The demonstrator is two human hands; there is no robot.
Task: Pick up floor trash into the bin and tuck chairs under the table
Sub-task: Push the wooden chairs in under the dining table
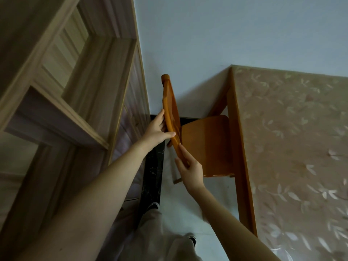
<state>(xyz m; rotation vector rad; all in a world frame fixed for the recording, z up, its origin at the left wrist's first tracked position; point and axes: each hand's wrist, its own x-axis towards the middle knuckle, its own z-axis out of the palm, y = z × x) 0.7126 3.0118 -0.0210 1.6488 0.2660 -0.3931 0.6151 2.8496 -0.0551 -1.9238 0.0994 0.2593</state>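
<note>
A pale wooden shelf unit [56, 102] fills the view to the left of the chair [205, 146], close enough that the aisle between them is narrow.

The left hand [156, 129] has its grip closed on the chair's curved top rail [170, 113], fingers behind it and thumb lying across the front near the middle. Just to the right and nearer the person, the right hand [190, 171] holds the lower end of the same rail, fingers pinched along its edge.

The chair itself stands on the pale floor [188, 200] with its seat partly under the tabletop [290, 147], whose floral cover hangs to the chair's right; the seat's left part is not yet beneath the edge.

By its look, the chair is solid lacquered wood: stiff, fairly heavy, and glossy enough to slip under loose fingers. The top rail seems the sensible place to hold it, with hands spread apart to stop it twisting. A level push towards the tabletop should slide it; the legs may drag or catch on the dark floor strip [153, 166] left of the chair.

No trash or bin is visible here.
</note>
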